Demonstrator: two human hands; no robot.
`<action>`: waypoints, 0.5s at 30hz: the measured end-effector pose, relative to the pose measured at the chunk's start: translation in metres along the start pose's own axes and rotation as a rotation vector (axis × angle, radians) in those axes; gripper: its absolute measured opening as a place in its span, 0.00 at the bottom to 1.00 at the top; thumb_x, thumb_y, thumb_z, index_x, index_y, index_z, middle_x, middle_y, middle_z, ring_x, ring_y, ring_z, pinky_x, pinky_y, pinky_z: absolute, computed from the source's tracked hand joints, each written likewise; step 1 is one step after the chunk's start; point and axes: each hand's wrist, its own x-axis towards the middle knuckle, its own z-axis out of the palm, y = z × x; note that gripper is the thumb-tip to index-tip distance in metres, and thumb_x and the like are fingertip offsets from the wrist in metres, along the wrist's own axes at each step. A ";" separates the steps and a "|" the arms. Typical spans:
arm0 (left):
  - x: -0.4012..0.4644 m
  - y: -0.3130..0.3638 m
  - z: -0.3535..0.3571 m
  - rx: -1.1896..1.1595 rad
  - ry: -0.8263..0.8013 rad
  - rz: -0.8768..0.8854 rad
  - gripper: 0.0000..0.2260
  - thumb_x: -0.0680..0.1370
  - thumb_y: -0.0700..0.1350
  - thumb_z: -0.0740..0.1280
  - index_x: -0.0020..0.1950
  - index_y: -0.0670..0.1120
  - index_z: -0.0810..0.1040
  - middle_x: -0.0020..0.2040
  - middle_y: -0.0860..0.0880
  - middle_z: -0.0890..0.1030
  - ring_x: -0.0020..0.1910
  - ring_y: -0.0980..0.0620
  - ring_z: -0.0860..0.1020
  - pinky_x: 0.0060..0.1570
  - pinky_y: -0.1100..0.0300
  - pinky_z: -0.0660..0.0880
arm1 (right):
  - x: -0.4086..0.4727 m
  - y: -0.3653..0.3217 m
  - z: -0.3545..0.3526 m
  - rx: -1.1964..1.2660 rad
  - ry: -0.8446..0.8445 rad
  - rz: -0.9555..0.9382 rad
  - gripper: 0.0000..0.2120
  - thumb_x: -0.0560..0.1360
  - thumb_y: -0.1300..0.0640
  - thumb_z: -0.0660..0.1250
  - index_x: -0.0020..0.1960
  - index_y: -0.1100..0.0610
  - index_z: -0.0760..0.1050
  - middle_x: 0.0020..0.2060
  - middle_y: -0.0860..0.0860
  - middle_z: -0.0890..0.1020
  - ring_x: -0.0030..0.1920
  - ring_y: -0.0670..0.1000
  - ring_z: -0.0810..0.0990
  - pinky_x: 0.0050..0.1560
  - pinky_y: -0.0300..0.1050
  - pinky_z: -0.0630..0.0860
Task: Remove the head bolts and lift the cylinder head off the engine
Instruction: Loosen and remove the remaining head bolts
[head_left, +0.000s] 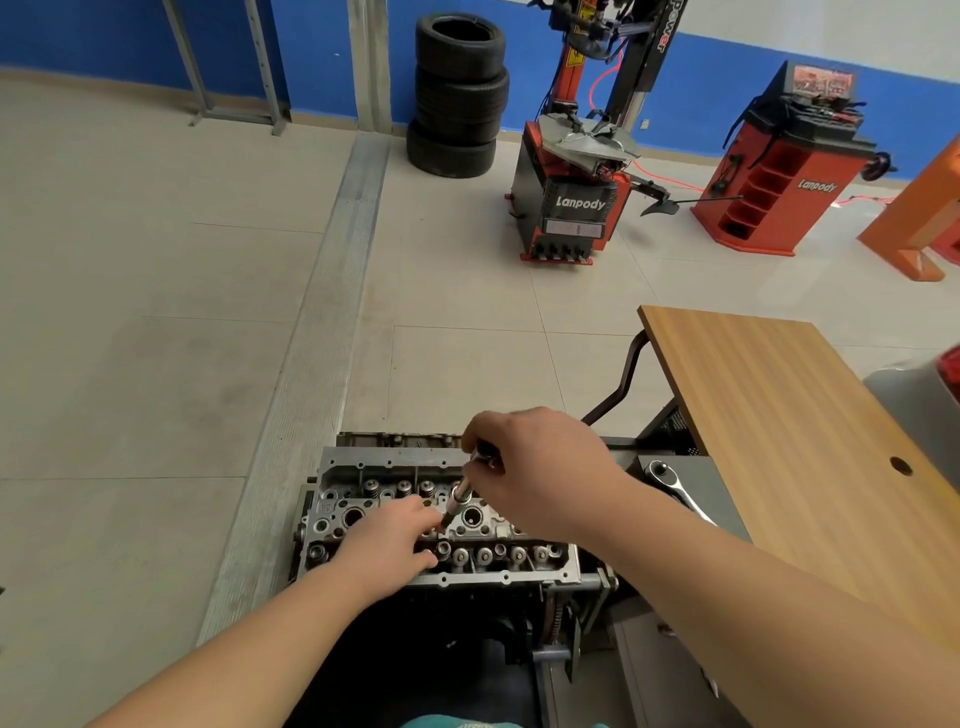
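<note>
The grey cylinder head (363, 467) sits on the engine on a stand, low in the middle of the head view, with valve springs and bolt holes showing. My right hand (540, 467) grips the top of a socket extension tool (460, 496) that slants down into the head near its middle. My left hand (395, 540) rests on the head, fingers pinching the tool's lower tip where it meets a bolt hole. The bolt itself is hidden by the tool and fingers.
A ratchet wrench (675, 488) lies on the grey stand surface right of the head. A wooden table (779, 405) stands at right. Farther back are stacked tyres (457, 93), a tyre changer (576, 197) and a red wheel balancer (779, 171). A metal floor rail (322, 322) runs left.
</note>
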 end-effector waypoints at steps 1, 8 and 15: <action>0.001 0.002 0.005 0.051 -0.003 0.018 0.16 0.78 0.56 0.71 0.65 0.62 0.76 0.56 0.59 0.73 0.59 0.55 0.75 0.56 0.52 0.78 | -0.002 0.002 -0.003 0.017 0.012 0.011 0.11 0.80 0.47 0.63 0.61 0.45 0.78 0.41 0.42 0.80 0.42 0.50 0.77 0.38 0.43 0.74; 0.015 0.012 0.017 0.275 -0.040 0.161 0.12 0.82 0.52 0.67 0.65 0.61 0.78 0.55 0.54 0.73 0.55 0.50 0.73 0.51 0.51 0.77 | -0.019 0.024 -0.004 0.086 0.005 0.112 0.11 0.80 0.47 0.64 0.60 0.45 0.79 0.34 0.39 0.77 0.36 0.42 0.76 0.34 0.41 0.69; 0.022 0.008 0.019 0.302 -0.029 0.238 0.09 0.83 0.54 0.65 0.57 0.51 0.80 0.54 0.54 0.74 0.54 0.51 0.74 0.51 0.51 0.77 | -0.031 0.038 -0.002 0.110 0.005 0.176 0.11 0.79 0.46 0.65 0.59 0.45 0.79 0.37 0.40 0.79 0.38 0.43 0.78 0.35 0.40 0.71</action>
